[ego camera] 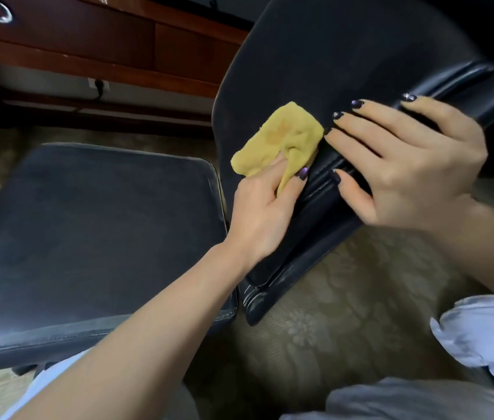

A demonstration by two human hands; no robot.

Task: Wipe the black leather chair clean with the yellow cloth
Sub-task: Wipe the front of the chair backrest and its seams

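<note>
Your left hand (pixel 265 212) pinches the yellow cloth (pixel 279 139) between thumb and fingers and presses it flat against the black leather chair's backrest (pixel 330 65), so the cloth lies just beyond your left fingertips, bunched near your thumb and spread open farther up. Your right hand (pixel 412 165) lies just beside the cloth, to its right, fingers spread and curled over the padded top edge of the backrest, gripping that edge; its thumb rests on the stitched seam close to your left thumb. The backrest runs tilted under both hands, from beyond your right hand down to below your left wrist. The chair seat (pixel 88 237) sits to the left of your left forearm. A wooden table (pixel 103 40) stands beyond the seat, well past your hands. Patterned carpet (pixel 345 313) lies under your right forearm.
</note>
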